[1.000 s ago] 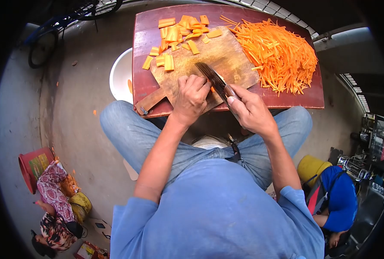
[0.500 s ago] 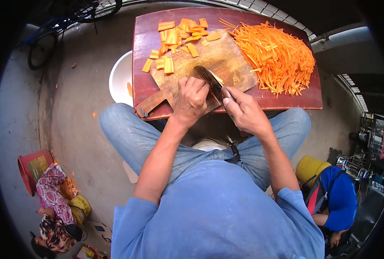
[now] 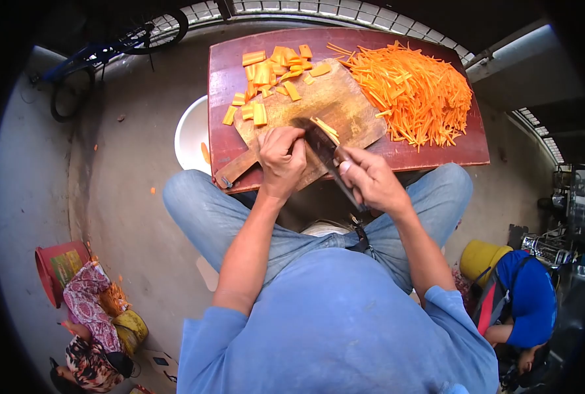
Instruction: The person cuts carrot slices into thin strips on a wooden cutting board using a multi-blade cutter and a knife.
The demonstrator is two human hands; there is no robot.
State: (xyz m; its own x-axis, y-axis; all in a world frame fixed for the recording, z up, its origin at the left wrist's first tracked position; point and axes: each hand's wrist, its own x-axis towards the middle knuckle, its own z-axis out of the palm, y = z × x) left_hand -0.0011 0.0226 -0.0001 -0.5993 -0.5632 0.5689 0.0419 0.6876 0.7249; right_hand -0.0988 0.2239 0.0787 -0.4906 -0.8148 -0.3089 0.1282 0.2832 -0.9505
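My right hand (image 3: pixel 371 177) is wrapped round the handle of a dark-bladed knife (image 3: pixel 320 146), which slants over the wooden cutting board (image 3: pixel 338 98). Just left of the blade, my left hand (image 3: pixel 282 157) is closed, its fingers curled down at the board; what lies under them is hidden. A few thin orange strips (image 3: pixel 326 129) lie on the blade's far side. Flat orange slices (image 3: pixel 263 73) are scattered at the board's upper left. A large heap of orange shreds (image 3: pixel 414 92) sits on the red table (image 3: pixel 460 150) to the right.
A white basin (image 3: pixel 192 138) stands on the floor left of the table. At the lower left is a person (image 3: pixel 92 358) beside a red bucket (image 3: pixel 59 266). Another person in blue (image 3: pixel 532 299) is at the lower right near a yellow bucket (image 3: pixel 483 257). A bicycle (image 3: pixel 75 92) stands at the upper left.
The view has shifted, so the table sits lower. More thin strips now show beside the blade. My left hand has moved slightly left, and the knife is still in my right hand.
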